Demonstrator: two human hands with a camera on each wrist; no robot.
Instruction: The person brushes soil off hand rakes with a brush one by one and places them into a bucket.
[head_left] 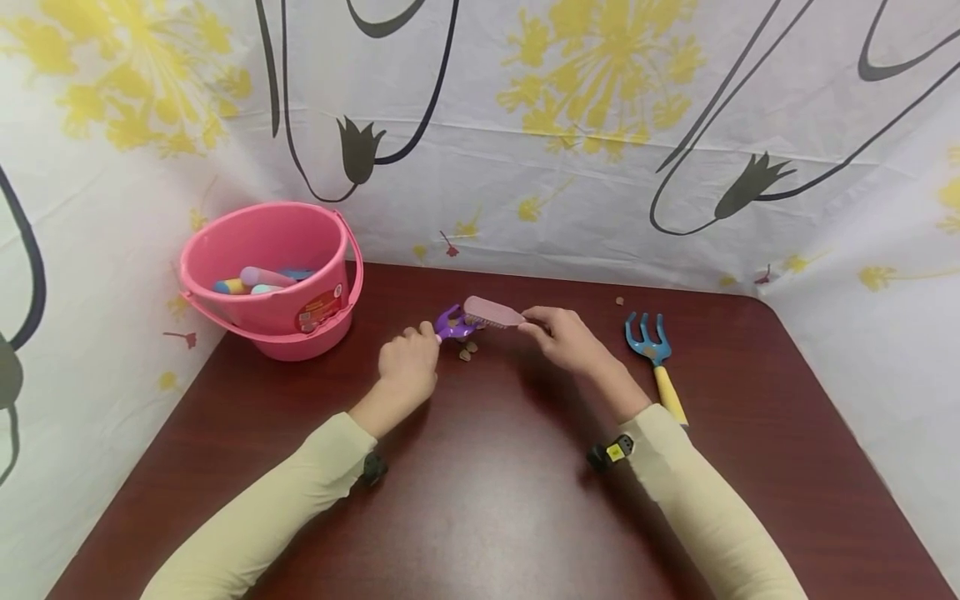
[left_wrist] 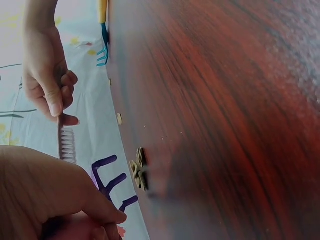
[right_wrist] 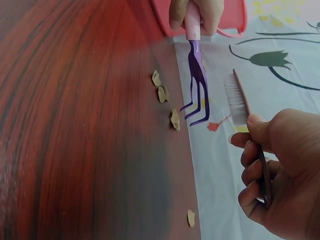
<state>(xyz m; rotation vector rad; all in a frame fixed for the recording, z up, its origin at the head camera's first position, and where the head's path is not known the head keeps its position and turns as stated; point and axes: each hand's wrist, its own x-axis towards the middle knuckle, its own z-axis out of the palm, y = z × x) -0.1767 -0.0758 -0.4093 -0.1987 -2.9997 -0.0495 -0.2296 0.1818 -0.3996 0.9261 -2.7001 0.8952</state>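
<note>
Rake (right_wrist: 196, 64), three-pronged, purple, pink-handled

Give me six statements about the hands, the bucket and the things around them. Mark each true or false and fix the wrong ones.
1. The left hand grips a purple rake. True.
2. The blue rake lies in the bucket. False: the blue rake lies on the table, away from the bucket.
3. The right hand holds a brush. True.
4. The brush rests on the table. False: it is held above the table.
5. The bucket is pink. True.
6. Every small tan piece is in the bucket. False: several lie on the table.
</note>
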